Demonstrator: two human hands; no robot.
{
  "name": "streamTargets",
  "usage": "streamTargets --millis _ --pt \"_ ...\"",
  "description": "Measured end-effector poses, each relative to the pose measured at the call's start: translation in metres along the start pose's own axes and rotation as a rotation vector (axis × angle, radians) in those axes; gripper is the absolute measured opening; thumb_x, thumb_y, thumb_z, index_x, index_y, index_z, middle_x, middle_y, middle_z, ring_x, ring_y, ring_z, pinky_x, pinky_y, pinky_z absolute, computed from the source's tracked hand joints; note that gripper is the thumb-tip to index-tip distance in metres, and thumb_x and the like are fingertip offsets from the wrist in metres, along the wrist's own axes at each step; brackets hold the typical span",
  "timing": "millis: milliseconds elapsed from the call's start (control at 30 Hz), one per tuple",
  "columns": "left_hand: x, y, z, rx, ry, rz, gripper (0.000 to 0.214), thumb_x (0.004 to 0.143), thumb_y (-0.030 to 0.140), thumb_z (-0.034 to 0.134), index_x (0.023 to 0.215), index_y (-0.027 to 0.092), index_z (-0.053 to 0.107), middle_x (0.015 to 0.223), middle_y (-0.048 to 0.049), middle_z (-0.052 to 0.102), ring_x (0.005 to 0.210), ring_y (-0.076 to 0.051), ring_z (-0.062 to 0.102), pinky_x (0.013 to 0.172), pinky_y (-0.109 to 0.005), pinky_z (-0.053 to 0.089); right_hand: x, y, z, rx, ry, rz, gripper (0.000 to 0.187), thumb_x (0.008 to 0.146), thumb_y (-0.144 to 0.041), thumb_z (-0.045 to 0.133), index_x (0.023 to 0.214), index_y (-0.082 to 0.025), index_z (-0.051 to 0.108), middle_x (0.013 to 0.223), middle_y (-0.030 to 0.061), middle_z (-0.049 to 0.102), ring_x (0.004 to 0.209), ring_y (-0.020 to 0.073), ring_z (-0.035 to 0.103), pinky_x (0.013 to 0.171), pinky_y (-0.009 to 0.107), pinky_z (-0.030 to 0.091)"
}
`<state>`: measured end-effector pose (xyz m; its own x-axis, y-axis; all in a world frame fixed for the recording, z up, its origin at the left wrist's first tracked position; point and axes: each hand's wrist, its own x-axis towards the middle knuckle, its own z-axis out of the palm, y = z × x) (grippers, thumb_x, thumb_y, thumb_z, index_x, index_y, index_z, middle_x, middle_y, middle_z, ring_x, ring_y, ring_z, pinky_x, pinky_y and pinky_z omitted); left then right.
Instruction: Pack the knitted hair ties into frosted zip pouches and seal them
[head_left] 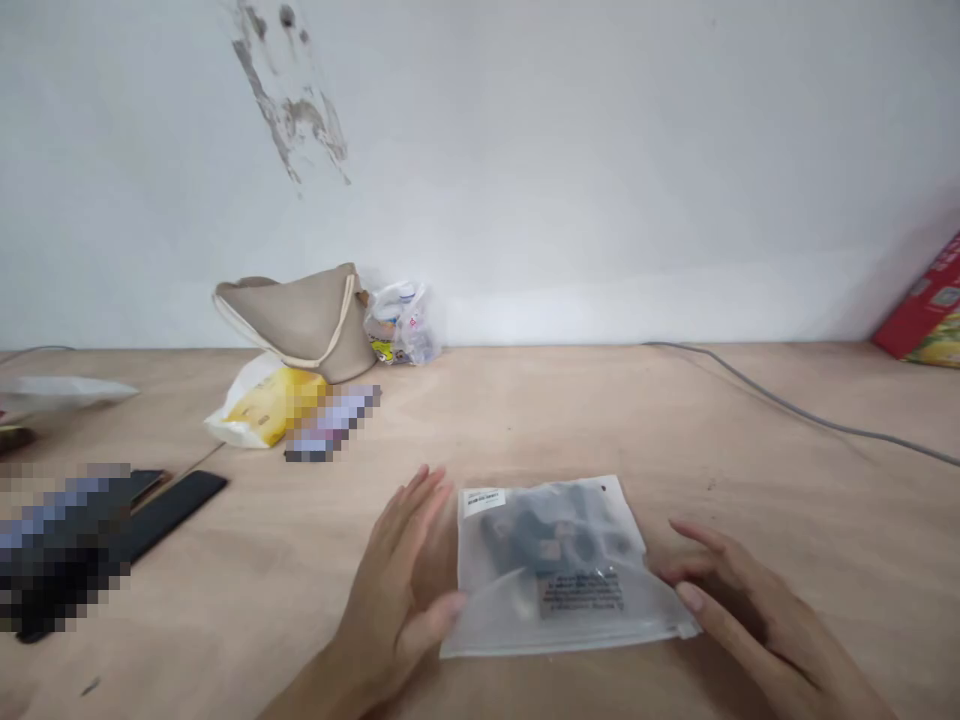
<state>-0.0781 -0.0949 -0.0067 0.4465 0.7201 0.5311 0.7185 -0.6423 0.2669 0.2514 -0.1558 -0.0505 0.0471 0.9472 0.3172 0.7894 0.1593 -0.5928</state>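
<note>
Pouch (574,595) lies, in the head view, on the table (525,420) between left hand (401,590) and right hand (750,610), both spread wide, holding nothing, thumbs (442,617) at its edges. It looks slick and might slide if pinched too lightly.

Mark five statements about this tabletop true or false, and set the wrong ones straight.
1. A frosted zip bag lies between the left hand and the right hand. True.
2. The left hand is clenched into a fist. False: it is open, at the zip bag's side.
3. A grey cable lies on the wooden table. True.
4. A red box stands at the picture's left edge. False: the red box is at the right edge.
5. A yellow packet lies in front of the beige bag. True.
</note>
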Motion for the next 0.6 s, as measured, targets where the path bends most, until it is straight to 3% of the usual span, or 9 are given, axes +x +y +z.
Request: streamTargets --millis 100,167,200,267,400,500,600 --pt "0.004 0.037 0.013 0.026 0.186 0.354 0.031 0.078 0.024 0.061 0.109 0.023 0.059 0.106 -0.0043 0.068 0.105 -0.022 0.058 0.093 -0.035 0.043 0.003 -0.005 0.001 0.24 -0.122 0.168 0.04 0.087 -0.051 0.043 0.116 -0.026 0.052 0.074 0.0004 0.068 0.077 0.023 0.066 0.072 0.039 0.054" --pt "0.01 0.063 0.028 0.022 0.254 0.55 0.009 0.079 0.016 0.061 0.084 0.022 0.064 0.079 0.005 0.07 0.079 -0.012 0.062 0.078 -0.024 0.045 0.008 -0.009 0.002 0.395 -0.231 0.191 0.04 0.087 -0.051 0.044 0.117 -0.025 0.049 0.065 -0.0019 0.063 0.067 0.0208 0.064 0.067 0.035 0.053" --pt "0.014 0.074 0.036 0.003 0.302 0.578 0.009 0.08 0.014 0.06 0.075 0.021 0.064 0.068 0.007 0.067 0.068 -0.009 0.059 0.068 -0.023 0.044 0.01 -0.012 0.003 0.462 -0.269 0.201 0.04 0.087 -0.051 0.044 0.117 -0.024 0.048 0.063 -0.0028 0.061 0.064 0.0199 0.063 0.064 0.033 0.053" --pt "0.023 0.092 0.051 0.019 0.311 0.62 0.007 0.078 0.014 0.062 0.075 0.019 0.065 0.064 0.0077 0.065 0.059 -0.008 0.054 0.056 -0.024 0.04 0.013 -0.018 0.003 0.558 -0.301 0.211 0.04 0.088 -0.048 0.045 0.119 -0.024 0.044 0.06 -0.0044 0.058 0.06 0.0185 0.061 0.061 0.03 0.052" --pt "0.042 0.112 0.069 0.035 0.334 0.648 0.013 0.076 0.008 0.057 0.071 0.015 0.066 0.059 0.003 0.061 0.053 -0.01 0.048 0.049 -0.028 0.033 0.009 -0.025 0.003 0.605 -0.25 0.189 0.033 0.09 -0.041 0.043 0.119 -0.025 0.039 0.064 -0.0047 0.06 0.067 0.0181 0.064 0.064 0.029 0.052" --pt "0.048 0.115 0.072 0.059 0.368 0.643 0.018 0.077 0.006 0.053 0.066 0.014 0.064 0.057 0.0008 0.06 0.052 -0.011 0.047 0.048 -0.028 0.031 0.007 -0.019 0.007 0.586 -0.187 0.156 0.027 0.088 -0.035 0.046 0.112 -0.025 0.041 0.07 -0.0026 0.065 0.074 0.0193 0.066 0.065 0.029 0.053" --pt "0.046 0.104 0.063 0.102 0.362 0.624 0.022 0.08 0.006 0.051 0.063 0.015 0.061 0.055 0.0024 0.058 0.053 -0.01 0.048 0.051 -0.027 0.033 0.009 -0.01 0.012 0.592 -0.154 0.149 0.023 0.087 -0.038 0.047 0.105 -0.027 0.038 0.07 -0.0026 0.065 0.071 0.0199 0.066 0.063 0.03 0.053"
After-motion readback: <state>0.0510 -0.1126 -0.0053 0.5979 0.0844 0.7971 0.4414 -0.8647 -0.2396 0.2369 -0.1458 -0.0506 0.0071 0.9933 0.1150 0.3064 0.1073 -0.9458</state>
